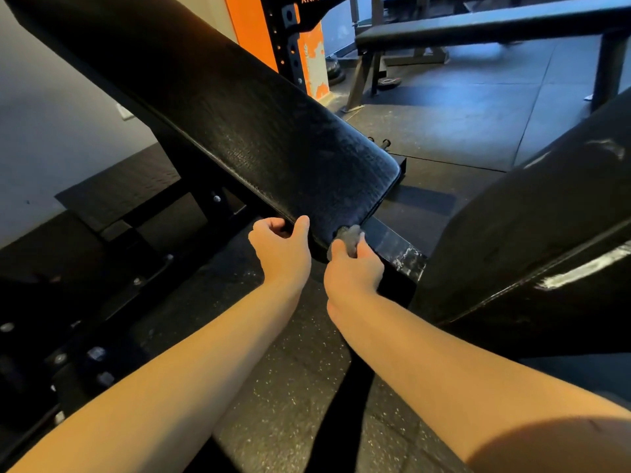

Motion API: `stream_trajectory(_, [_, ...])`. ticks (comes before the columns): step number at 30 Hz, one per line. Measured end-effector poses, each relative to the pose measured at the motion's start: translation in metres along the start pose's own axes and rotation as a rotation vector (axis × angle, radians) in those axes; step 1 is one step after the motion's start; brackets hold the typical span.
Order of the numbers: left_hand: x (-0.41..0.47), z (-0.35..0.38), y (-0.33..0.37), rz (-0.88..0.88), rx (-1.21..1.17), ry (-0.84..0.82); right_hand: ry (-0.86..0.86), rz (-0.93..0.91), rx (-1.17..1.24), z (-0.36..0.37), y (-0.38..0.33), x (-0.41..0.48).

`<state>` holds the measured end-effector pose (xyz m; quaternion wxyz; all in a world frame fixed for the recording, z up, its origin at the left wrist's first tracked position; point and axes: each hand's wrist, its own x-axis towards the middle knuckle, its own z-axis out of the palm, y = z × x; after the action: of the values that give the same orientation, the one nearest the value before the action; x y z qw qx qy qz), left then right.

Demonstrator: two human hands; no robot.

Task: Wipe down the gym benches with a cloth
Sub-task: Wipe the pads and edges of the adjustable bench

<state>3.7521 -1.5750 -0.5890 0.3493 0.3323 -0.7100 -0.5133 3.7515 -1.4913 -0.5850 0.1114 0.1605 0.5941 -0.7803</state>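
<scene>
Right now the left hand (280,249) grips the low edge of the black bench pad (239,114). Its thumb lies on top and its fingers curl under. Just beside it, the right hand (353,269) has its fingers closed round a small grey cloth (350,234). The cloth pokes out above those fingers and touches the bottom corner of the pad. Just past the right fingers sits a black metal bar (399,254) with white scuffs. Far beyond the fingers stands a flat bench (478,27).

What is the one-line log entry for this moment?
left hand: grips bench pad edge | right hand: holds cloth at pad end
</scene>
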Motion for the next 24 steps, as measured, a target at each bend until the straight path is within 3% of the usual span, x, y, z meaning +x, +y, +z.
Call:
stream_trajectory(8, [-0.003, 0.006, -0.007, 0.053, -0.033, 0.019, 0.112, -0.145, 0.081, 0.009, -0.035, 0.065])
stream_trajectory(12, [0.000, 0.009, -0.007, 0.053, -0.035, 0.001, 0.227, -0.055, 0.272, 0.014, -0.060, 0.102])
stream_trajectory(18, [0.005, 0.006, -0.015, 0.104, -0.034, -0.011, 0.223, -0.101, 0.102, 0.012, -0.047, 0.091])
stream_trajectory(24, [0.003, 0.010, -0.017, 0.115, -0.031, 0.014, 0.081, -0.159, -0.079, -0.002, -0.001, 0.040])
